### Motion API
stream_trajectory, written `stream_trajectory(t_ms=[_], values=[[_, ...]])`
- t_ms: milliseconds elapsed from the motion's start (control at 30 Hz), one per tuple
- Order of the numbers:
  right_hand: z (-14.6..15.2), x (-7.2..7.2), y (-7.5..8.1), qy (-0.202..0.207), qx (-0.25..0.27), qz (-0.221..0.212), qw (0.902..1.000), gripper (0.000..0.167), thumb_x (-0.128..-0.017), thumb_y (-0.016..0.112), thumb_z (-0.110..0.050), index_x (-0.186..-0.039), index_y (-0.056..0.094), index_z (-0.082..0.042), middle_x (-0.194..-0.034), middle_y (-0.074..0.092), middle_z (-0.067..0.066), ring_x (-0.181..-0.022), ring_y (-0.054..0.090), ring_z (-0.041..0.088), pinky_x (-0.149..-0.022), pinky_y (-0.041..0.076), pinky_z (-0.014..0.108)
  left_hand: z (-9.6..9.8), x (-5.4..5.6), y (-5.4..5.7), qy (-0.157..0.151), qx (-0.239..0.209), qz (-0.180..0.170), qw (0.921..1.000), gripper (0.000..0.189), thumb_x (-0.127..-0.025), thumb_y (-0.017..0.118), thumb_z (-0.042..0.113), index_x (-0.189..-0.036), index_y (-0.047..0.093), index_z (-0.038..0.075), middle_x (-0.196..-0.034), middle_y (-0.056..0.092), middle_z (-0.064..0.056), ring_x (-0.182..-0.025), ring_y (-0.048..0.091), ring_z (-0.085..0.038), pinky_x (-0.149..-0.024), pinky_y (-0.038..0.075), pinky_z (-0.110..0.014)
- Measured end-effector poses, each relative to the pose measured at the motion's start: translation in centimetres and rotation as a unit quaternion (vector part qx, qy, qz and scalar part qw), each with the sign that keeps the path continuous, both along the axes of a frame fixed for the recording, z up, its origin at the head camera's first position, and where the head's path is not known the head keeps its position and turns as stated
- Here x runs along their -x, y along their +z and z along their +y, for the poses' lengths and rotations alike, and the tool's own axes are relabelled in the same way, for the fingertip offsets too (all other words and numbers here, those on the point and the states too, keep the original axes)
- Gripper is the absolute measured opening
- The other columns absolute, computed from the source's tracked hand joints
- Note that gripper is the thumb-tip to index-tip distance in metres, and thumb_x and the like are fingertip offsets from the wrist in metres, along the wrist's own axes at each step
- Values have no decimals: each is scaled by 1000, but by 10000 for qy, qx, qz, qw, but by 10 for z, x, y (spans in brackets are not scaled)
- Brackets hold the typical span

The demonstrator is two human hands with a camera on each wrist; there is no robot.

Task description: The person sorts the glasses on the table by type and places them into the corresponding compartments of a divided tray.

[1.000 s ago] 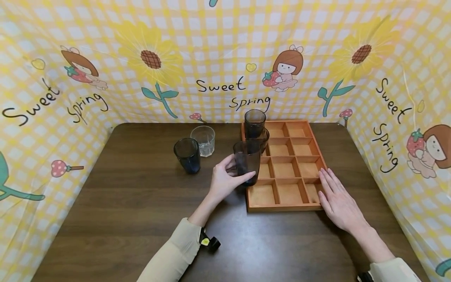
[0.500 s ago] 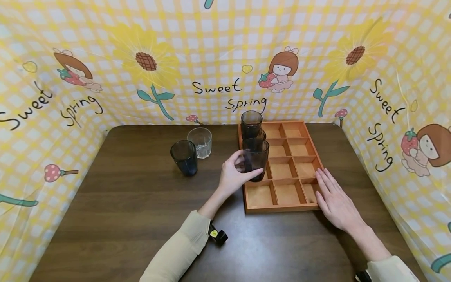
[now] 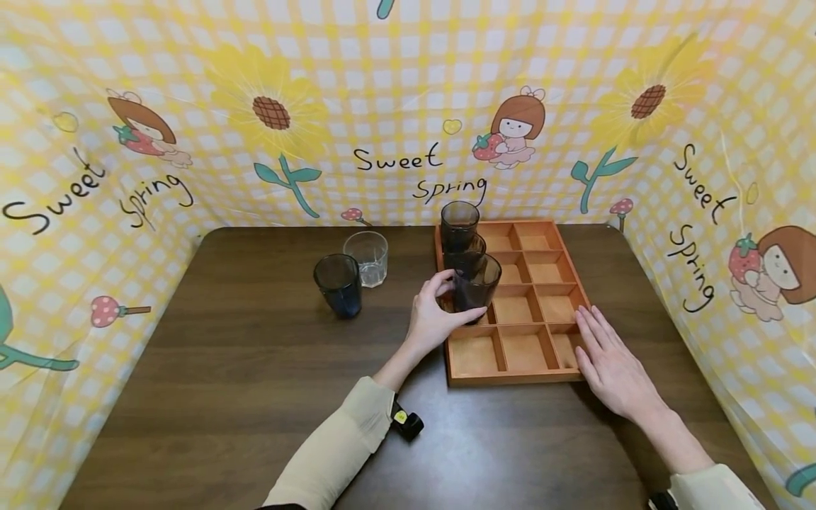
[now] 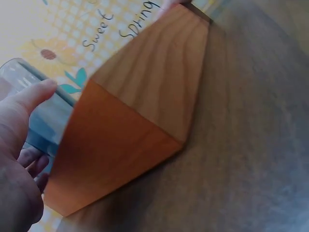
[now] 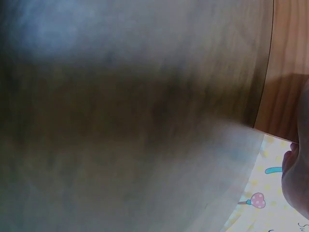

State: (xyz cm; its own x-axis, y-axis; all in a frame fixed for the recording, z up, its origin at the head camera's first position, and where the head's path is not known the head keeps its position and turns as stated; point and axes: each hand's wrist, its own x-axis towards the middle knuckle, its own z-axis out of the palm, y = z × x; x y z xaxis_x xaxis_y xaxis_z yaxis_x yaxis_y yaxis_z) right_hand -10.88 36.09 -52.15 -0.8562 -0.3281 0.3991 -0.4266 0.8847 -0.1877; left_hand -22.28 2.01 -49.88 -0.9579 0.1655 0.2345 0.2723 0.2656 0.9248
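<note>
Seemingly over halfway: two smoky glasses (image 3: 459, 221) in tray (image 3: 513, 380), third glass (image 3: 479, 280) at next compartment, left hand (image 3: 431, 317) fingers clamped on it. Right hand (image 3: 617, 370) on tray edge, fingers straight; bluish glass (image 3: 339, 287), clear glass (image 3: 372, 256) remain on tabletop (image 3: 223, 389).

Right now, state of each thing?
Tray: flat on table
Near dark glass: held; seating unclear
Left hand: grips near dark glass
Right hand: touches tray edge
Middle dark glass: upright in tray
Far dark glass: upright in tray
Blue glass: upright on table
Clear glass: upright on table
</note>
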Motion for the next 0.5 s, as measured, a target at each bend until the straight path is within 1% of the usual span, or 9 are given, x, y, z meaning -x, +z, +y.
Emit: stream_trajectory(t_ms=[133,267,367,500], values=[[1,0,0,16,22,-4,10000,61,-111,55,-14,-165,38,10,-170,43,32,-173,19,30,-138,2,19,3,1,-7,17,152,92,9998,81,-76,103,30,-147,65,18,-131,80,-5,-135,57,-28,-120,41,-56],[0,0,1,24,54,-1,10000,62,-110,56,-14,-164,39,10,-169,43,32,-171,24,34,-137,1,18,6,0,-14,134,299,185,9993,80,-76,104,32,-145,67,21,-131,80,-5,-132,54,-26,-120,36,-57],[-1,0,2,20,74,-1,10000,62,-109,57,-14,-164,40,10,-168,44,33,-170,26,35,-137,2,17,7,-1,-16,172,412,207,9988,80,-76,103,34,-146,66,21,-132,79,-5,-132,53,-26,-120,33,-58],[-1,-1,2,18,78,12,10000,62,-109,57,-14,-164,39,9,-167,45,33,-171,23,31,-136,1,16,6,-1,-16,167,484,252,9984,79,-76,103,35,-145,66,21,-133,78,-4,-132,53,-26,-118,33,-57]])
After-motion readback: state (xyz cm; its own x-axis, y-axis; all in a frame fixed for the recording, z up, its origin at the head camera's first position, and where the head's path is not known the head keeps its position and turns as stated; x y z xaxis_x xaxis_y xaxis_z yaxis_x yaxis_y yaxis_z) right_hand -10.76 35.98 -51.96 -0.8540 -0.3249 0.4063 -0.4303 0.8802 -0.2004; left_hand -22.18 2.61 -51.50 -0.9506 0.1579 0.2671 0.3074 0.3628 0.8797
